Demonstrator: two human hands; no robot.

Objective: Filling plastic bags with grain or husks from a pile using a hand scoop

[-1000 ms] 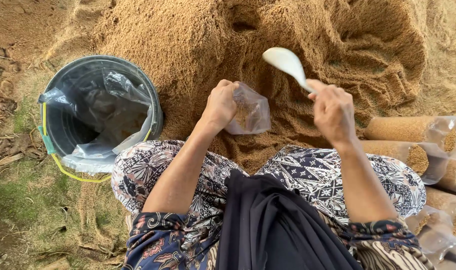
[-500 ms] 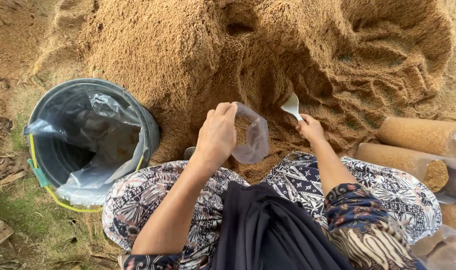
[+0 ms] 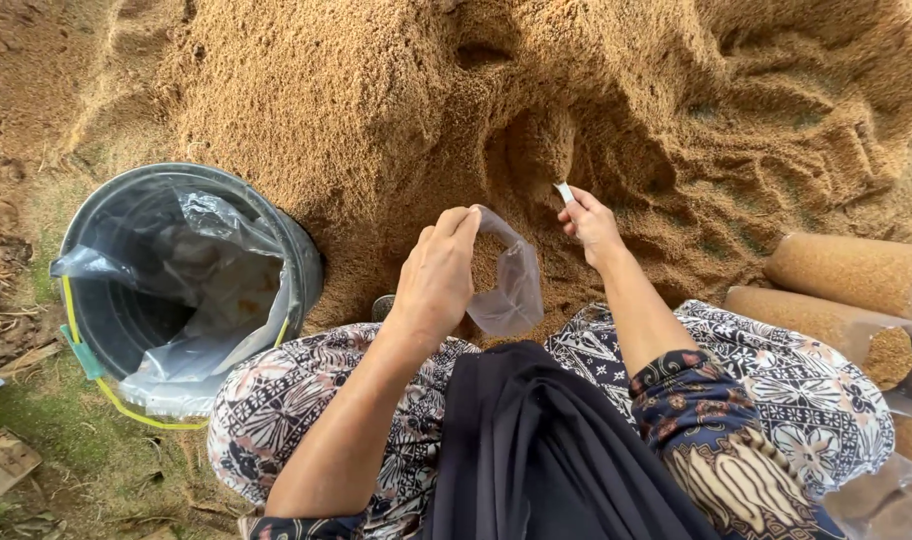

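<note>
Left hand (image 3: 438, 270) raised over the lap, fingers closed on the rim of a clear plastic bag (image 3: 506, 285) — mouth up, some sawdust inside. Right hand (image 3: 588, 222) reaches forward, gripping a white scoop (image 3: 563, 191) buried in the sawdust pile (image 3: 396, 90). Filled cylindrical bags (image 3: 846, 270) lie right; a dark bucket (image 3: 301, 265) stands left.

Bucket (image 3: 96, 310) left of bag (image 3: 511, 290), pile (image 3: 426, 90) behind

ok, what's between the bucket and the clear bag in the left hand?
Head view: only the edge of the sawdust pile between the bucket and the clear bag held by the left hand.
</note>
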